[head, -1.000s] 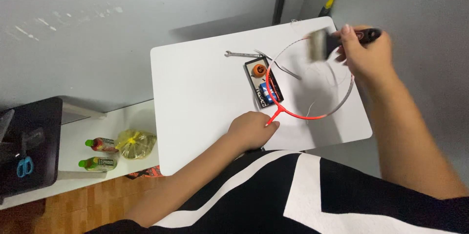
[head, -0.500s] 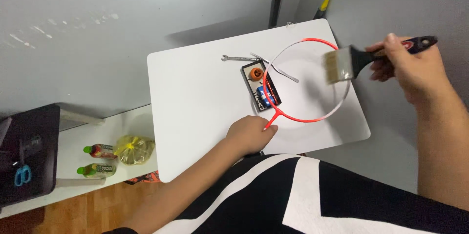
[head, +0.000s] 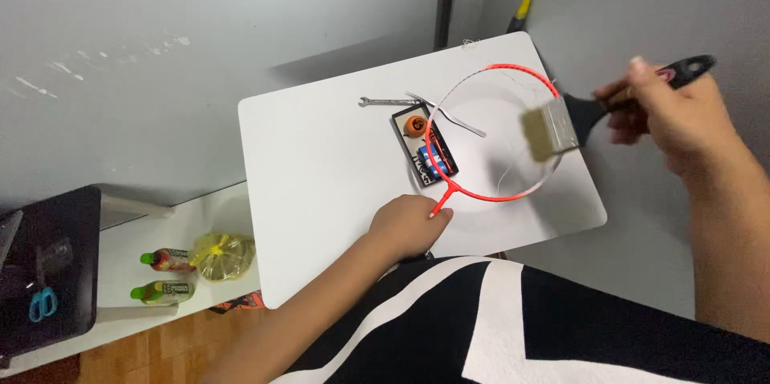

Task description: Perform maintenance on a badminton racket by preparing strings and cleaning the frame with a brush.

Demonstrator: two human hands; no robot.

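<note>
Leftmost, the left hand [head: 409, 225] lay closed around the throat of a red, round racket frame [head: 496, 134], pinning it flat on the smooth white table [head: 321, 159]. Beneath the hoop sat a black rectangular card [head: 425, 147] and a steel wrench [head: 387, 101]. Rightmost, the right hand [head: 678, 119] gripped a flat, black-handled paintbrush [head: 561, 125], bristles over the frame's rim.
</note>
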